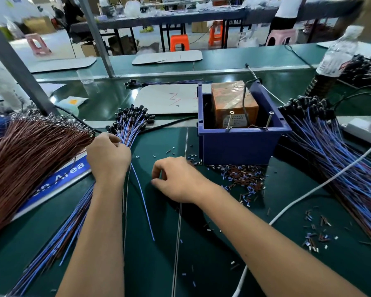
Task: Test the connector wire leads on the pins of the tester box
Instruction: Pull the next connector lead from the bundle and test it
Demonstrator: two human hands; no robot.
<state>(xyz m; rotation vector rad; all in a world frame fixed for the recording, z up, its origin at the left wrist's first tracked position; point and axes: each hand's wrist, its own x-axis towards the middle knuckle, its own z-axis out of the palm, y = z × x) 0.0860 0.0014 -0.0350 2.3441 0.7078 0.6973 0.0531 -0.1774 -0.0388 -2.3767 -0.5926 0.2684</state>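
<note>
My left hand [108, 156] grips a bundle of blue and brown connector wires [130, 123], whose black connector heads fan out above my fist. One blue lead [142, 202] trails down from that hand across the green mat. My right hand [176, 179] hovers over the mat with fingers curled and thumb near the fingertips; nothing shows between them. The tester box [234, 103], orange-brown, sits inside a blue bin [242, 142] to the upper right of my right hand. Two metal pins [270, 120] stick up at the bin's front rim.
A heap of brown wires [30, 151] lies at left over a blue sign [58, 179]. Another blue wire bundle [334, 151] fills the right side, crossed by a white cable [321, 185]. Cut insulation bits [244, 176] litter the mat. A water bottle [338, 52] stands at back right.
</note>
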